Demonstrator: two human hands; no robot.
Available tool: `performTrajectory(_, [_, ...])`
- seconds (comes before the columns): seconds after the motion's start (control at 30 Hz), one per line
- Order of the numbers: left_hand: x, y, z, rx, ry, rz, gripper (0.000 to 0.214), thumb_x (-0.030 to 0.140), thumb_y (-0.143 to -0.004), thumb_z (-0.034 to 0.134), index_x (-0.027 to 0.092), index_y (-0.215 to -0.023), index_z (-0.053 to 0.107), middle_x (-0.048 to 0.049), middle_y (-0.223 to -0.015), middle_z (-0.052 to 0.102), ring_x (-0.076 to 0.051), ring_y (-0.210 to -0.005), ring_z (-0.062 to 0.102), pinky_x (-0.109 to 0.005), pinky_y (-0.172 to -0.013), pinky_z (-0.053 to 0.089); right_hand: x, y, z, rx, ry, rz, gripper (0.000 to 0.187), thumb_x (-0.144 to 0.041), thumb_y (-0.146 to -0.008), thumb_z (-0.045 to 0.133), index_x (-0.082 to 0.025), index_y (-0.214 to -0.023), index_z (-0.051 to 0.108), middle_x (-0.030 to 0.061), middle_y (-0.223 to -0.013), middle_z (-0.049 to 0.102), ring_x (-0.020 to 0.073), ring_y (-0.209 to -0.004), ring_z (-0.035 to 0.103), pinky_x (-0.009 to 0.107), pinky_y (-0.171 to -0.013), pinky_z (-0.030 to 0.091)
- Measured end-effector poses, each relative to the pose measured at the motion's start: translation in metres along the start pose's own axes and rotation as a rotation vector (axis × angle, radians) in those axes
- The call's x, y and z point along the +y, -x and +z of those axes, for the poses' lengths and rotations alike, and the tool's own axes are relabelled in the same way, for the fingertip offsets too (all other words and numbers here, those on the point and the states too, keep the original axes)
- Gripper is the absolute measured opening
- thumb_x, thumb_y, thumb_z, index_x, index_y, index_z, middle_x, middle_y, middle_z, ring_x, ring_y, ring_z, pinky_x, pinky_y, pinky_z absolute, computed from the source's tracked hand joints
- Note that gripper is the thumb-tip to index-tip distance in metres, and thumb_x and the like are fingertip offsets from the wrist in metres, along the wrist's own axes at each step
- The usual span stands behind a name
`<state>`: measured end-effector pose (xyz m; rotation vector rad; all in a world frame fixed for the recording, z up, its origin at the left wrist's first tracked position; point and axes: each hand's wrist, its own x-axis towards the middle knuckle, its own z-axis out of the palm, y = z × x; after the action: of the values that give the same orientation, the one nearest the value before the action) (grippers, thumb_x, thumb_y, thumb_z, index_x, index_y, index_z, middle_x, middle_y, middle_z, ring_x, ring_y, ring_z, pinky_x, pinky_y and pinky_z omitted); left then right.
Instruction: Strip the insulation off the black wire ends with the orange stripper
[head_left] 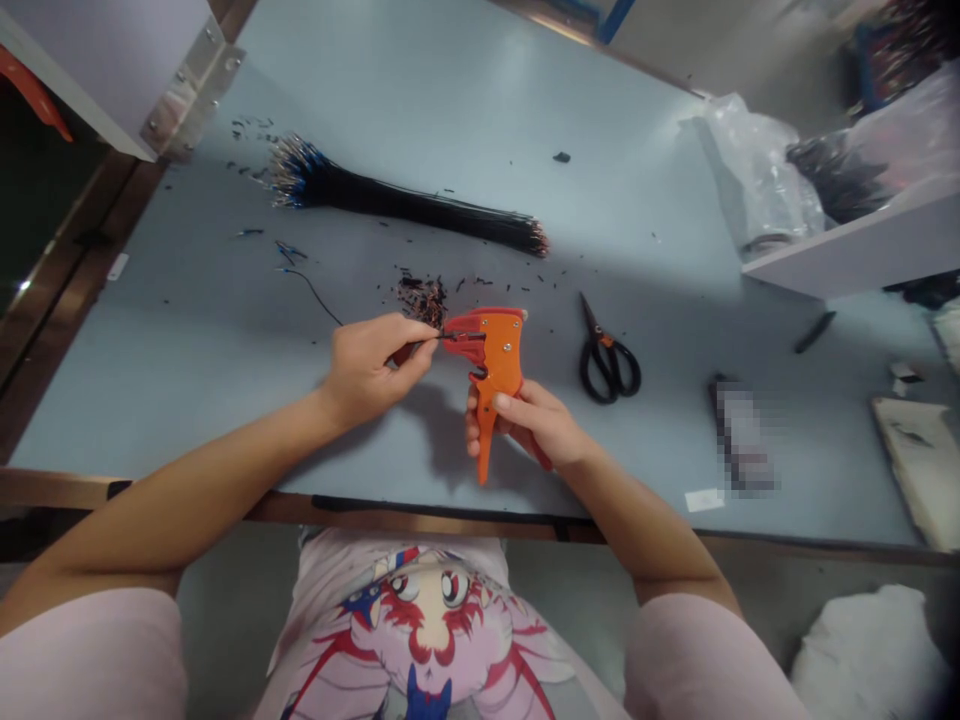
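Note:
My right hand (pixel 536 420) is wrapped round the handles of an orange and red wire stripper (pixel 500 350), whose jaws point left. Pinched in my left hand (pixel 384 360) is a thin black wire (pixel 319 298); its near end reaches the stripper's jaws, and its blue-tipped far end trails to the left on the table. Just behind the jaws lies a small heap of stripped insulation and copper scraps (pixel 421 300). Beyond it rests a long bundle of black wires (pixel 420 205), with blue and metal terminals at the left end and bare copper at the right.
Black-handled scissors (pixel 611 365) lie right of the stripper. Farther right are a blurred-out object (pixel 742 435), a white label (pixel 704 500) and a shelf edge (pixel 847 240) with plastic bags (pixel 765 170). A few loose blue-tipped terminals (pixel 289 252) lie at left.

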<state>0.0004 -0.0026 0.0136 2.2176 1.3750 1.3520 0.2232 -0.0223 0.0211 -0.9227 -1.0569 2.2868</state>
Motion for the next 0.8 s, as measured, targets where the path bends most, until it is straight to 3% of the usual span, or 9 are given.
performTrajectory(0.4, [0.0012,0.0001,-0.0002,0.005,-0.014,0.039,0.01,0.02,-0.081,0.057,0.018,-0.077,0.067,0.0036,-0.055,0.057,-0.007,-0.048,0.047,-0.02,-0.05,0.037,0.0006,0.0017,0.0017,0.011,0.024,-0.004,0.032,-0.042,-0.085,0.062,-0.011,-0.095,0.058,0.0071,-0.076,0.065,0.0199,-0.064,0.067,0.034,-0.061,0.055])
performTrajectory(0.8, [0.0006,0.0014,0.0015,-0.014,-0.041,0.01,0.012,0.021,-0.081,0.056,0.019,-0.079,0.067,0.0019,-0.065,0.066,-0.007,-0.053,0.053,-0.02,-0.054,0.04,0.0001,0.0017,0.0019,0.023,0.046,-0.018,0.031,-0.039,-0.086,0.062,-0.011,-0.098,0.059,0.0085,-0.082,0.065,0.0215,-0.07,0.069,0.036,-0.064,0.055])
